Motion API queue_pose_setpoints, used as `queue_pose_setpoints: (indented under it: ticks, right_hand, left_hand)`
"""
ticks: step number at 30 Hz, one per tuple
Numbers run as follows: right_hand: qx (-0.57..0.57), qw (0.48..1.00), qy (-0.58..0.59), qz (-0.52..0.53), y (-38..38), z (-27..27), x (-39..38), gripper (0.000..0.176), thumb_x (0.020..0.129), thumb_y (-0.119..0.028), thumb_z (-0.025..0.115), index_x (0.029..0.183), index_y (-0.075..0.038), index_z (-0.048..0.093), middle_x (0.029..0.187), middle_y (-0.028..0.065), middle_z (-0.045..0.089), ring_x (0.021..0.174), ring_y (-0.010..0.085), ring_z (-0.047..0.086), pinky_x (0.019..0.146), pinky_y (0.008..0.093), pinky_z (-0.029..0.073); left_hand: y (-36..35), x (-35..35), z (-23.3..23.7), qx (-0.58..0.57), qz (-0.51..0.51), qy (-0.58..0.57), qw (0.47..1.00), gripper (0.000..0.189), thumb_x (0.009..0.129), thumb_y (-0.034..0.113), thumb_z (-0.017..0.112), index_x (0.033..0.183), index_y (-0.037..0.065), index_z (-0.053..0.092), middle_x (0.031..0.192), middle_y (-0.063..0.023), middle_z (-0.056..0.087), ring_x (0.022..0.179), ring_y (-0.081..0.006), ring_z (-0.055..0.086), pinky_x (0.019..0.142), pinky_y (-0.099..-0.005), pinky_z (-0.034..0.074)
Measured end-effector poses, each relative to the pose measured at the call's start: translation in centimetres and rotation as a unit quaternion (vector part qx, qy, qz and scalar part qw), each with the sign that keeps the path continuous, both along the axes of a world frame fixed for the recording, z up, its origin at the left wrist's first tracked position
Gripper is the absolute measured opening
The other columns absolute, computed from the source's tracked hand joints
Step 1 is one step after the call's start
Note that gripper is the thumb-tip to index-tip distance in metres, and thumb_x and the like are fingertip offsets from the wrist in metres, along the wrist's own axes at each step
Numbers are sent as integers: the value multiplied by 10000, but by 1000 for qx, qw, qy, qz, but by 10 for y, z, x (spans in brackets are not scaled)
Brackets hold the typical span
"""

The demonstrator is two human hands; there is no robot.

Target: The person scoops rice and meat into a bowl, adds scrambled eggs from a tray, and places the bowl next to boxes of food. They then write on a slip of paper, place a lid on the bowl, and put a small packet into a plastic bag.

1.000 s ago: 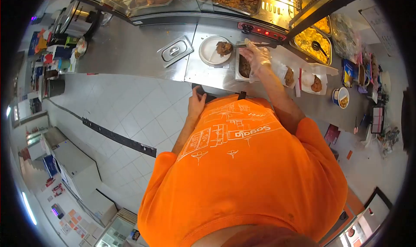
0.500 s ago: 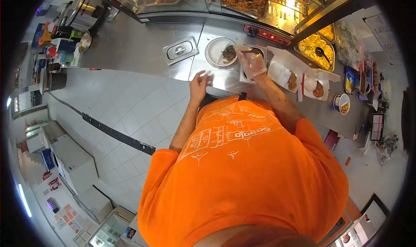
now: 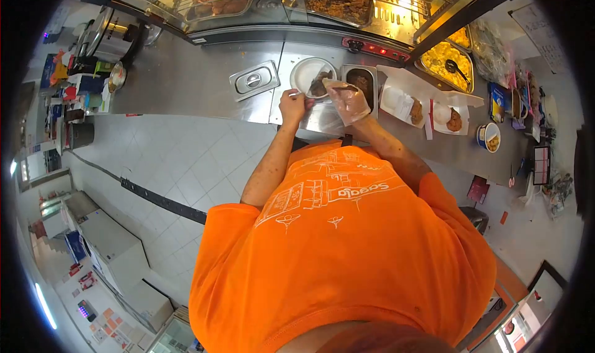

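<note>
1. So the left hand (image 3: 294, 108) is bare, fingers bent right at the near edge of the white bowl (image 3: 295, 75). Looks like it's touching the rim, but can't tell if it's actually gripping.
2. Right hand (image 3: 348, 103) is in a baggy clear plastic glove, all wrinkly and shiny, fingers curled toward the bowl's right side. The dark utensil handle that showed a second ago isn't readable now, so I can't tell whether those fingers are closed on anything.
3. What changed: the left hand has come up from down by the waist, and the right has slid left off the steel pan (image 3: 374, 85). Both are at the bowl now, so I'd read it as the portion getting handled there rather than more being scooped.
4. The brown food (image 3: 320, 80) sits in the right part of the bowl, dark and chunky. Bowl's round, smooth and pale inside.
5. Just right of it, the rectangular pan has more dark brown stuff in it. Its shiny lid (image 3: 253, 80) lies left of the bowl on the brushed-steel desk (image 3: 186, 74).
6. Further right, two open white takeaway boxes, each with a browned piece (image 3: 454, 121) beside something white, then a round tub (image 3: 481, 140).
</note>
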State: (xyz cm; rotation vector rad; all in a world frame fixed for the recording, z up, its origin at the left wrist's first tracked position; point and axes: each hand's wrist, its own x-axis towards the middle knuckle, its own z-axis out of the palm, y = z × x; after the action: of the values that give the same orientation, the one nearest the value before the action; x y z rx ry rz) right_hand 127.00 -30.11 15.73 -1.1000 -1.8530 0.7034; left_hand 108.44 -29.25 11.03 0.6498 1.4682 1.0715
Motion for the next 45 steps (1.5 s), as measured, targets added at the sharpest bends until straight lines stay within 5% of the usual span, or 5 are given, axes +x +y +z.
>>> queue_pose_setpoints:
  ticks: [20, 22, 25, 37, 45]
  right_hand:
    - [-8, 975, -110, -195, 27, 4, 29, 188, 920, -161, 581, 957, 9, 651, 857, 162, 694, 743, 241, 684, 652, 334, 528]
    - [-103, 926, 260, -254, 28, 14, 39, 189, 921, -145, 569, 974, 16, 652, 865, 150, 699, 795, 258, 686, 678, 340, 531]
    - [-40, 917, 244, -312, 17, 28, 60, 215, 932, -167, 560, 963, 29, 643, 829, 163, 691, 765, 284, 679, 686, 335, 526]
    - [-85, 940, -302, -137, -17, -26, 80, 387, 926, -346, 551, 936, 32, 632, 851, 210, 632, 777, 350, 618, 643, 398, 475]
    - [-289, 926, -19, -241, 9, -62, 83, 453, 906, -398, 591, 997, 44, 620, 942, 211, 660, 871, 288, 649, 745, 409, 513]
  left_hand:
    - [-6, -5, 3, 1, 2, -20, 1000, 281, 882, 16, 534, 1125, -88, 437, 884, -206, 640, 730, -272, 699, 608, -303, 592]
    - [-9, -5, 7, -6, -2, -25, 1000, 296, 882, 31, 543, 1133, -88, 441, 883, -194, 631, 773, -280, 690, 638, -310, 590]
    - [-23, 0, 10, -50, -51, -20, 997, 198, 901, 139, 535, 971, -41, 573, 805, -131, 647, 692, -208, 670, 573, -294, 557]
    - [-50, 76, -12, -59, -315, -38, 946, 209, 948, 194, 571, 973, -10, 608, 841, -79, 692, 722, -115, 637, 621, -232, 506]
    - [-54, 78, -21, -48, -334, -52, 940, 233, 948, 232, 580, 936, 4, 626, 823, -56, 686, 700, -84, 605, 631, -218, 488]
